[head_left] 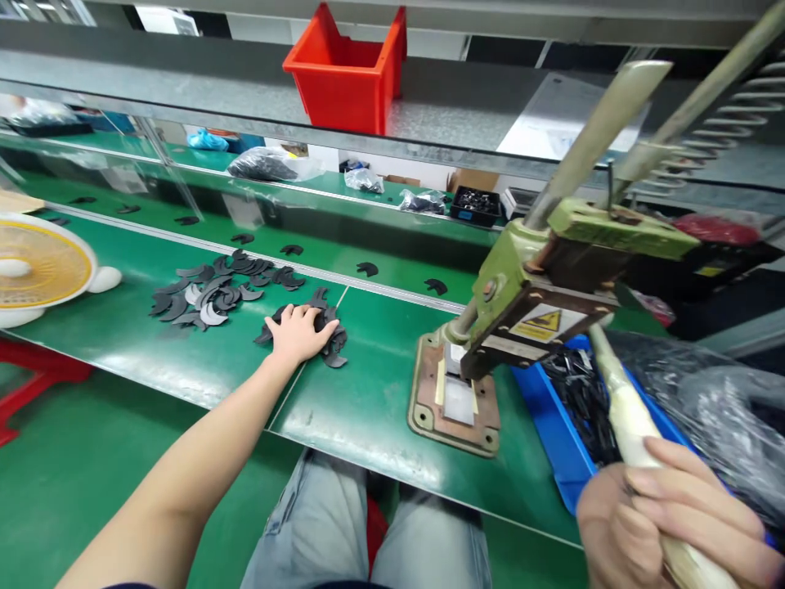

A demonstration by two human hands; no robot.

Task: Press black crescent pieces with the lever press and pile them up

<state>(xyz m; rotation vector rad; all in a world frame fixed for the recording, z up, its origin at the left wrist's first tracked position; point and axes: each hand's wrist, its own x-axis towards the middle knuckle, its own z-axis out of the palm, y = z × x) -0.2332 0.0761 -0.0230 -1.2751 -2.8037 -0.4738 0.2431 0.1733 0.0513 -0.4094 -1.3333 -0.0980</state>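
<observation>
My left hand (pixel 299 333) lies palm down with its fingers spread on a small heap of dark curved pieces (pixel 334 348). Whether any piece is under the palm is hidden. A larger pile of similar crescent-shaped pieces (pixel 212 288), some showing a lighter grey side, sits to its left. My right hand (pixel 668 515) is wrapped round the pale, tape-covered lever handle (pixel 631 409) of a green hand press (pixel 509 278). Beneath the press head, the base plate (pixel 423 401) carries a light rectangular block (pixel 459 399).
A blue bin (pixel 552 433) of black parts stands right of the press, beside clear plastic bags (pixel 729 409). Behind, single dark pieces (pixel 366 268) lie in a row on a green strip. A fan (pixel 37 266) is at left; a red bin (pixel 343 82) sits on the shelf.
</observation>
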